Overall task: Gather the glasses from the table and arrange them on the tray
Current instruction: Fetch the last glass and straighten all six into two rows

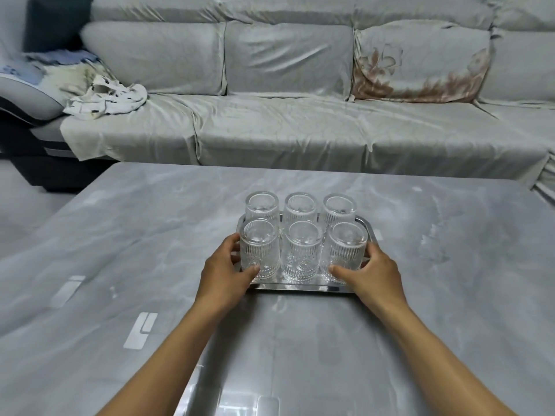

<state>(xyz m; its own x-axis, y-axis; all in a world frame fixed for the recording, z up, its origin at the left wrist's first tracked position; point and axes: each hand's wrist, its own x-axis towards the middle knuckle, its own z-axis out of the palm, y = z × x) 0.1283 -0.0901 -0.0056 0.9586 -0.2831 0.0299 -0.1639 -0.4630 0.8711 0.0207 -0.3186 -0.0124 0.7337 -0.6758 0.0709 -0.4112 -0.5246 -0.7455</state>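
Observation:
Several ribbed clear glasses stand upside down in two rows on a shiny metal tray point(300, 287) in the middle of the grey marble table point(150, 235). My left hand point(223, 273) grips the tray's left edge, its thumb resting against the front-left glass point(260, 250). On the other side, my right hand point(371, 274) holds the tray's right edge, with the thumb touching the front-right glass point(345, 250). A front-middle glass point(301, 253) stands between them, and the back row point(300, 205) sits just behind.
A long grey sofa point(300, 121) runs behind the table's far edge. A crumpled cloth point(105, 97) lies on its left end and a floral cushion point(420, 64) leans at the right. The glossy tabletop reflects ceiling lights near me.

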